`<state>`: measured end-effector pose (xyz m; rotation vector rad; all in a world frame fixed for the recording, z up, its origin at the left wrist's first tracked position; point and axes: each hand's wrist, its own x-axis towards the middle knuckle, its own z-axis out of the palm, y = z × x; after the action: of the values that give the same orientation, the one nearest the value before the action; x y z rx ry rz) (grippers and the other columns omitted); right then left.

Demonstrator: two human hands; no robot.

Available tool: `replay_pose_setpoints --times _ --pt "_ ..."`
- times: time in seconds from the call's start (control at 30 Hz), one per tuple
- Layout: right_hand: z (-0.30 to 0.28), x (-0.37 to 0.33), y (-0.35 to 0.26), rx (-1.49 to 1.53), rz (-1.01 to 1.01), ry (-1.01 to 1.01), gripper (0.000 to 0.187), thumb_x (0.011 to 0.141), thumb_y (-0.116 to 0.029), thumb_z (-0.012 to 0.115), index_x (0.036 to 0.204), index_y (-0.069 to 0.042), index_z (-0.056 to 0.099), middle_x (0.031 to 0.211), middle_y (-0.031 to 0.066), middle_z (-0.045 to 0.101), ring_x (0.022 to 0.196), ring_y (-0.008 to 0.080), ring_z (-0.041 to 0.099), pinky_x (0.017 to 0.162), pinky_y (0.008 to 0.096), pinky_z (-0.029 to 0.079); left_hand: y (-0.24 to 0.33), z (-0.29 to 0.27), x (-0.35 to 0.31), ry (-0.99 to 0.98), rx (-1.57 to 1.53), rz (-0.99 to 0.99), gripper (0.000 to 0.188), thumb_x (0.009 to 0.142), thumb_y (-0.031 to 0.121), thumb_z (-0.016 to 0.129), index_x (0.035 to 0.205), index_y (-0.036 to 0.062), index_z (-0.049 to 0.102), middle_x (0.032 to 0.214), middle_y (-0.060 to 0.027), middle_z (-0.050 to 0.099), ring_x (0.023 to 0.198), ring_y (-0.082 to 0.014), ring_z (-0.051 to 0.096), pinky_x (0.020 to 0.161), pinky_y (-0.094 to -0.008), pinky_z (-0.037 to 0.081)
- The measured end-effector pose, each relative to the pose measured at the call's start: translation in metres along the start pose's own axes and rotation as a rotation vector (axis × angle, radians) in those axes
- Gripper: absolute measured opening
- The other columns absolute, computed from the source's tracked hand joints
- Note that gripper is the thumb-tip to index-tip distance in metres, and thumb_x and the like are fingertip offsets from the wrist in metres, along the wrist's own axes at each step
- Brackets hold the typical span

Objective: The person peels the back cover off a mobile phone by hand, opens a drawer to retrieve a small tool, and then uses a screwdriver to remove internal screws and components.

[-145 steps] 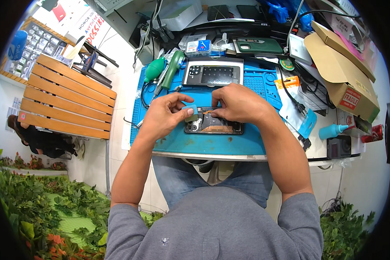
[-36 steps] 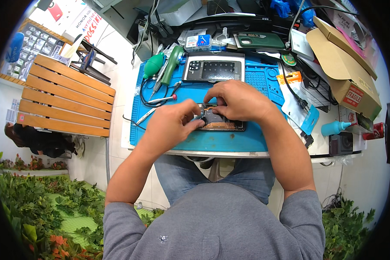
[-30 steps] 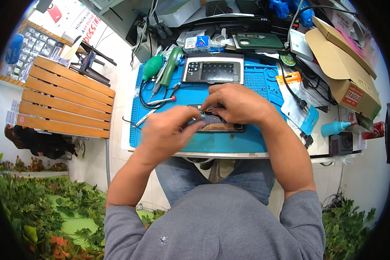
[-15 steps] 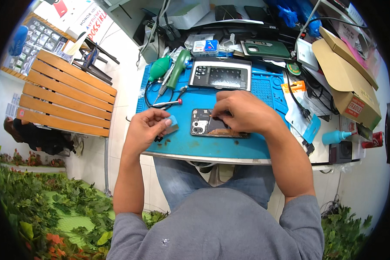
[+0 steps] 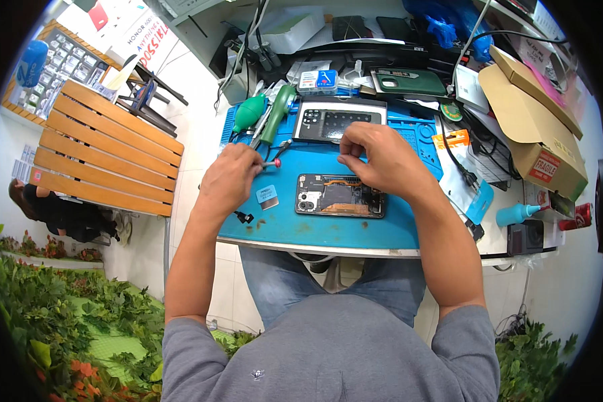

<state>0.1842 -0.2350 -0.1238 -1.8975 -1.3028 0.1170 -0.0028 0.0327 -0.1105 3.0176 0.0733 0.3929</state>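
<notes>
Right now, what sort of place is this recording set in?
Most likely a phone repair bench in a small shop. An opened phone lies on a blue work mat, a detached back cover sits behind it, and the left hand holds a small red-tipped tool.

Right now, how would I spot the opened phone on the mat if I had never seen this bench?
Find the blue work mat at the bench's near edge. The opened phone lies flat near its middle, just below the right hand. Unlike the closed dark back cover farther back, its insides are bare: copper-coloured strips and camera lenses at its left end.
</notes>
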Motion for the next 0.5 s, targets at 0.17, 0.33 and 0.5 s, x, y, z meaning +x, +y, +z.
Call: replay_pose_setpoints --times 0.17,0.33,0.5 --pt "0.004 -0.003 0.002 0.004 -0.012 0.002 0.008 0.088 -0.002 0.077 0.092 -0.002 0.070 0.087 0.0128 0.071 0.081 0.0287 0.072 0.071 0.0415 0.056 0.032 -0.002 -0.001 0.209 -0.774 -0.169 0.043 0.102 0.000 0.072 0.142 0.0030 0.058 0.110 -0.0111 0.075 0.103 -0.0186 0.073 0.090 -0.0324 0.057" --pt "0.006 -0.002 0.005 0.016 -0.040 -0.008 0.009 0.087 -0.002 0.078 0.092 -0.001 0.071 0.087 0.0135 0.071 0.080 0.0297 0.072 0.072 0.0422 0.057 0.076 0.025 -0.003 0.303 -1.024 -0.041 0.075 0.102 0.000 0.072 0.167 0.0038 0.034 0.100 -0.0099 0.076 0.093 -0.0161 0.075 0.088 -0.0317 0.061" --pt "0.005 -0.001 0.004 0.020 -0.026 -0.009 0.008 0.086 -0.003 0.077 0.092 -0.002 0.071 0.088 0.0141 0.073 0.082 0.0327 0.073 0.073 0.0443 0.057 0.074 0.036 -0.002 0.310 -0.921 0.025 0.069 0.101 0.002 0.075 0.163 0.0045 0.043 0.100 -0.0096 0.076 0.090 -0.0145 0.075 0.086 -0.0308 0.061"
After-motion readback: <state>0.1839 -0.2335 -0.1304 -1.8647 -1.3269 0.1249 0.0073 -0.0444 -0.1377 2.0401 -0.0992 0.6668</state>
